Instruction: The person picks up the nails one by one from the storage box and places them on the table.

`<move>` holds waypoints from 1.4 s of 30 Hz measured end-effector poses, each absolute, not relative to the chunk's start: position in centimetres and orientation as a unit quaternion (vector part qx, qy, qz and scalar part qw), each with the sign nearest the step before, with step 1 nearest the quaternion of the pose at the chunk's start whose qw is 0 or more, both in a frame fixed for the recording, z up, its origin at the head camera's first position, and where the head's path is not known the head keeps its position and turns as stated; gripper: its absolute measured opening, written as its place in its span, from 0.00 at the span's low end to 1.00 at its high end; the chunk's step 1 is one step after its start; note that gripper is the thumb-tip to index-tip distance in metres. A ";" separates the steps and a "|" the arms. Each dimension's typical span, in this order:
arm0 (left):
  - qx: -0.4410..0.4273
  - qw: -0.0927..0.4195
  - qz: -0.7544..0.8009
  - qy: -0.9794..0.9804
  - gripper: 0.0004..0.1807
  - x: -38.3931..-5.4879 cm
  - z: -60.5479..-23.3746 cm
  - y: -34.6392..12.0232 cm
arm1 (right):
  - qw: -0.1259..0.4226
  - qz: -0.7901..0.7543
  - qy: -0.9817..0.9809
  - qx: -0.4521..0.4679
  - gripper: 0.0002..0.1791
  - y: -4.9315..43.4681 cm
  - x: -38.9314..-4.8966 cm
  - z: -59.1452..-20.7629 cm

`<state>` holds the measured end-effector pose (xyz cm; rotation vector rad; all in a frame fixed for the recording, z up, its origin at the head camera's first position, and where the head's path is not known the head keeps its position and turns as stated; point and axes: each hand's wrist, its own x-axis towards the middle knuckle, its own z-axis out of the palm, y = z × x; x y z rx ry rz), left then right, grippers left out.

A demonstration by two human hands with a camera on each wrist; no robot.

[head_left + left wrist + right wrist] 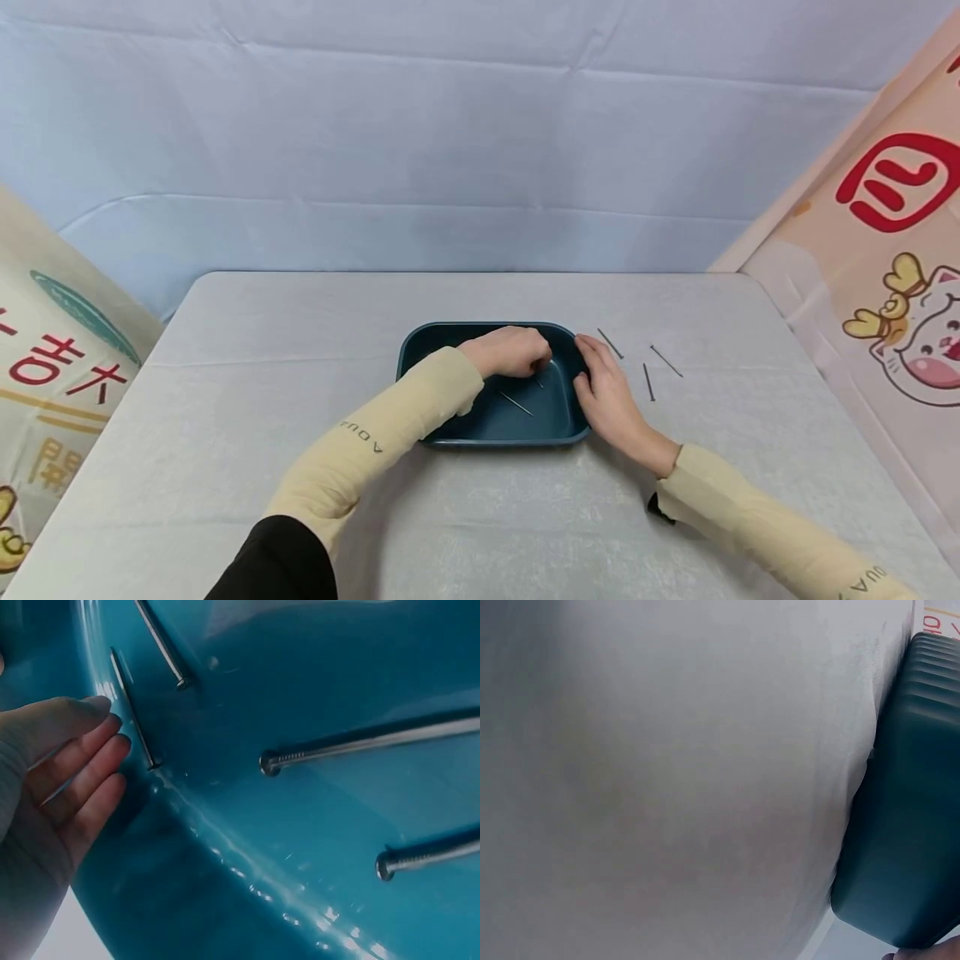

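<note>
My left hand (pixel 512 352) reaches into a dark teal tray (pixel 491 443), near its far side. In the left wrist view, its thumb and loosely bent fingers (pixel 94 761) are beside a thin nail (pixel 133 712) by the tray wall; whether they touch it is unclear. Another nail (pixel 163 646) and two larger-looking nails (pixel 360 742) lie on the tray floor. My right hand (pixel 613 400) rests on the tray's right rim, fingers fairly straight and thumb apart. Only its fingertips peek in at the right wrist view's lower corner, beside the tray's outer wall (pixel 900 825).
Right of the tray, three loose nails (pixel 666 361) lie on the pale cloth-covered table (pixel 300 333). A light hanging cloth (pixel 450 150) stands behind the table. Printed cloths (pixel 885 333) hang at both sides.
</note>
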<state>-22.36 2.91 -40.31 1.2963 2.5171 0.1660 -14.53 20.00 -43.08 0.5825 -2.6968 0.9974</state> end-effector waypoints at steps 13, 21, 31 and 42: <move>0.451 0.158 0.044 0.878 0.09 -21.7 -41.0 3.1 | 0.104 0.339 -0.913 0.200 0.26 19.8 -14.4 -43.2; 0.452 0.154 0.025 0.878 0.08 -21.7 -41.6 3.4 | 0.115 0.340 -0.910 0.207 0.26 19.9 -14.5 -43.2; 0.452 0.176 0.035 0.874 0.08 -21.6 -40.4 3.5 | 0.104 0.343 -0.911 0.205 0.25 19.9 -14.4 -43.1; 0.459 0.163 0.028 0.873 0.08 -21.5 -38.9 3.4 | 0.102 0.341 -0.912 0.203 0.26 20.0 -14.5 -43.0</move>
